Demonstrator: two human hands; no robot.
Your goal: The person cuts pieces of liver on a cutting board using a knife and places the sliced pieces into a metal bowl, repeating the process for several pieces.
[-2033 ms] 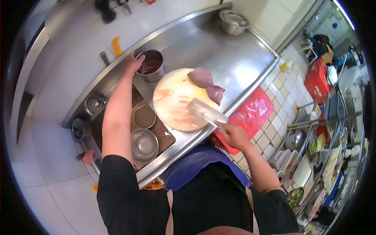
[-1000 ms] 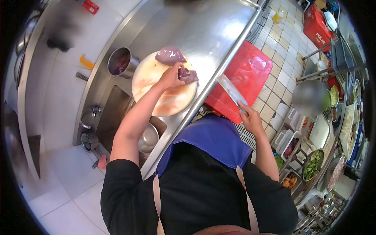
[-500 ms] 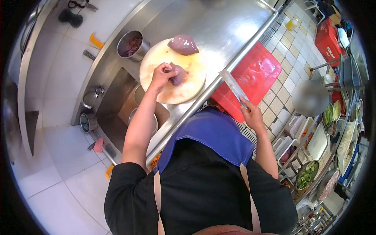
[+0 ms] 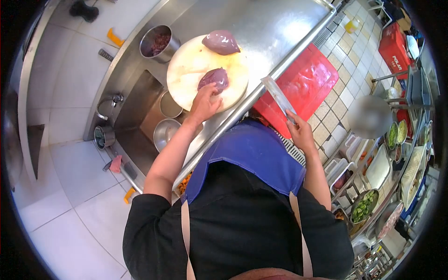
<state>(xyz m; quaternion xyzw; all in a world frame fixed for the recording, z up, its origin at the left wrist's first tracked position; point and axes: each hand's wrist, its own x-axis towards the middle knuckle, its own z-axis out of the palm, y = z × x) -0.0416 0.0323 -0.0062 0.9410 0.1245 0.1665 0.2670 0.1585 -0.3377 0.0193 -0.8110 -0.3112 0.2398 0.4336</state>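
The broad stainless-steel counter (image 4: pixel 261 35) runs diagonally across the view, with a deep rectangular metal sink basin (image 4: pixel 135 105) set into its left part. Just beside the counter's near rim, on the right, is a glossy red rectangular plastic container (image 4: pixel 310 84). A thick, round, off-white cutting board (image 4: pixel 184 70) lies on the counter next to the basin, two smooth, shiny, purplish-brown pieces of meat on it. A cylindrical stainless-steel pot (image 4: pixel 173 50) stands just beside the board's far left edge, holding dark red chopped bits (image 4: pixel 161 43). In the basin are a shallow round silver bowl (image 4: pixel 163 133) and, beyond it, a round metal container (image 4: pixel 171 105). The flat, rectangular steel cleaver (image 4: pixel 278 94) is in the right hand (image 4: pixel 299 128), whose fingers are wrapped around its handle; the blade points up towards the counter rim, in front of the red container and well apart from the meat. Of the meat, the plump far piece (image 4: pixel 220 42) lies at the board's far edge, and the darker near piece (image 4: pixel 214 78) around its middle. The left hand (image 4: pixel 205 105) touches the near piece's lower side with bent fingers; whether they grip it or merely rest there, I cannot tell.
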